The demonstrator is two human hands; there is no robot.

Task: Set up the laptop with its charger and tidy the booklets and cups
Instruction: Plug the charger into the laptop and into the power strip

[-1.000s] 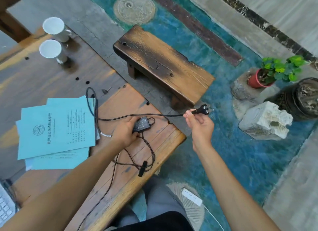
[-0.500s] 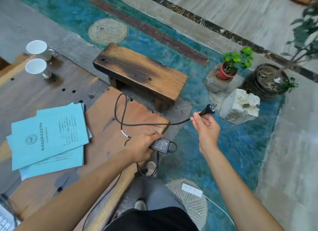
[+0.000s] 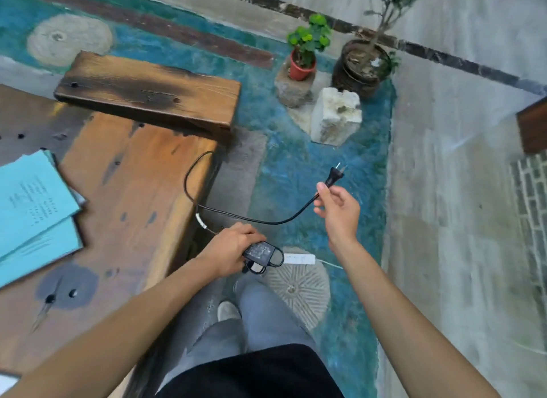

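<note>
Our right hand (image 3: 339, 211) pinches the cable just behind the plug (image 3: 336, 174), its other fingers (image 3: 340, 194) loosely curled, holding it in the air to the right of the bench (image 3: 130, 190). Our left hand (image 3: 233, 251) grips the charger brick (image 3: 262, 254) just off the bench's right edge, above the white power strip (image 3: 299, 259) on the floor. The black cable (image 3: 207, 202) loops back over that edge. The blue booklets (image 3: 32, 208) lie on the bench's left side.

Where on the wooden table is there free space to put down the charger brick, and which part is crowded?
Bare orange wood lies between the blue booklets and the table's right edge, below the cable loop. The left side is crowded by booklets. The left hand holds the charger brick just off that edge; the right hand pinches the plug cord.
</note>
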